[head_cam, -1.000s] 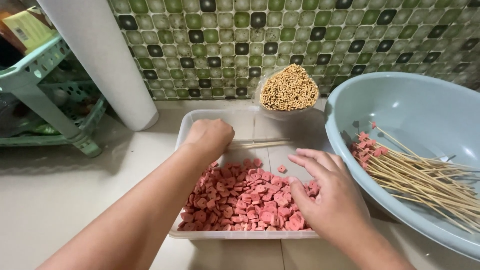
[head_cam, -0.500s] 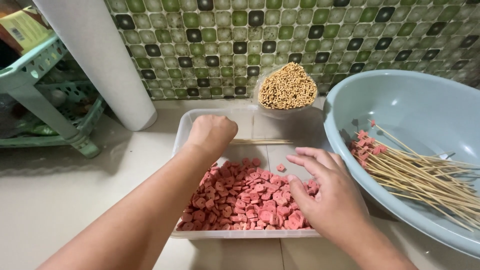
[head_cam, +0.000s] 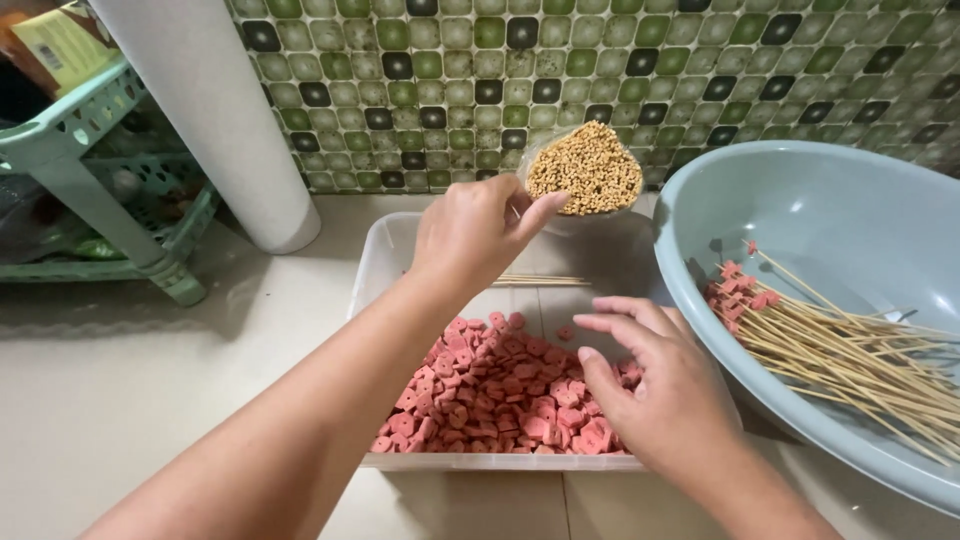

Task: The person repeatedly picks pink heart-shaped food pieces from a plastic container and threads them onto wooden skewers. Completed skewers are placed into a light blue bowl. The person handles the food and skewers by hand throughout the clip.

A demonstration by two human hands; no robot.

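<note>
Now my left hand [head_cam: 470, 235] is pinching a stiff, light bamboo skewer [head_cam: 540, 281] above the clear plastic tray [head_cam: 385, 265]; my right hand [head_cam: 660, 385], fingers apart, is resting on soft, slippery pink sausage slices [head_cam: 490, 390] in the tray.

Tray [head_cam: 385, 262] lies left of basin [head_cam: 800, 215], skewer bundle [head_cam: 585, 168] behind.

A wall [head_cam: 620, 70] of small rounded tiles in pale green, olive and black runs across the back. Below it lies a glossy cream floor [head_cam: 130, 400] of large tiles, catching soft reflections of indoor light. A thick white pipe [head_cam: 205, 110] stands upright against the wall. At the left stands a mint-green plastic rack [head_cam: 95, 190] with latticed shelves holding dim clutter.
</note>
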